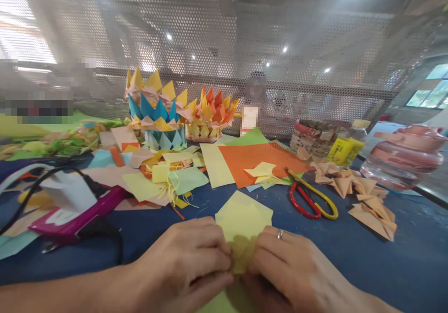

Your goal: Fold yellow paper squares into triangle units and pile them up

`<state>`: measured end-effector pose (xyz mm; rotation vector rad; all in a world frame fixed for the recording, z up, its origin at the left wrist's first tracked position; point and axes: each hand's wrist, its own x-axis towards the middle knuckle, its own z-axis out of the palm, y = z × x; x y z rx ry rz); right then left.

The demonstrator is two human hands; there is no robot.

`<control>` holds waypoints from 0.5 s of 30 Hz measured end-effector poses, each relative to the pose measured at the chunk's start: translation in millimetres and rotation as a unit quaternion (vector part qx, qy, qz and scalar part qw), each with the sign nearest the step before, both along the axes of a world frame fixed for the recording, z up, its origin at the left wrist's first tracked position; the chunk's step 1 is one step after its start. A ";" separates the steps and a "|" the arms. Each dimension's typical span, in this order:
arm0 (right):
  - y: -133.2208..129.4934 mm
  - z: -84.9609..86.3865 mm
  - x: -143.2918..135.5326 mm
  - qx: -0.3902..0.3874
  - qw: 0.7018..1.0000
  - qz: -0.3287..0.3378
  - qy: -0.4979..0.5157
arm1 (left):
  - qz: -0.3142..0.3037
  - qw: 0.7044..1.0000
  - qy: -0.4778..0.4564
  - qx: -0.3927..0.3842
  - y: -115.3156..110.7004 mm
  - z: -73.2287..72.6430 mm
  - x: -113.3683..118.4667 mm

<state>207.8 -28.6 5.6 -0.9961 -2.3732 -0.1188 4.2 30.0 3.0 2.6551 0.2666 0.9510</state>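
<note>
A piece of pale yellow paper [243, 215] lies between my hands at the near edge of the blue table, its far end pointed. My left hand [191, 252] grips its left side with curled fingers. On the other side my right hand [292, 261], wearing a ring, pinches the paper too. Both sets of fingertips press close together over a fold, and the thumbs are partly hidden. Red-and-yellow-handled scissors [311, 198] lie beyond my right hand. An orange sheet [252, 159] lies past the yellow paper.
A magenta glue gun [77, 217] with a black cord lies on the left. Paper scraps [140, 180] cover the table behind it. Folded paper crowns [157, 112] stand at the back. Peach folded pieces [373, 210], a yellow-labelled bottle [346, 145] and a pink jug [404, 156] are on the right.
</note>
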 end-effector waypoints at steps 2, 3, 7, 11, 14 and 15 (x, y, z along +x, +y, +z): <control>-0.9 2.9 0.2 -0.075 0.996 -0.015 0.043 | 0.005 0.998 -0.009 -0.070 0.9 -0.8 1.4; -0.9 4.4 0.4 -0.110 0.992 -0.026 0.056 | 0.012 0.994 -0.010 -0.110 1.4 -1.3 2.1; 0.3 8.5 1.4 -0.202 0.974 -0.096 0.040 | 0.048 0.972 0.019 -0.227 3.2 -0.9 6.1; -0.7 9.6 1.9 -0.219 0.967 -0.127 0.026 | 0.064 0.965 0.055 -0.247 3.8 2.3 11.4; -1.9 10.2 2.5 -0.229 0.964 -0.133 0.030 | 0.080 0.959 0.068 -0.262 3.3 3.4 13.6; -2.0 10.3 2.7 -0.234 0.963 -0.133 0.031 | 0.085 0.956 0.074 -0.270 3.0 3.4 13.8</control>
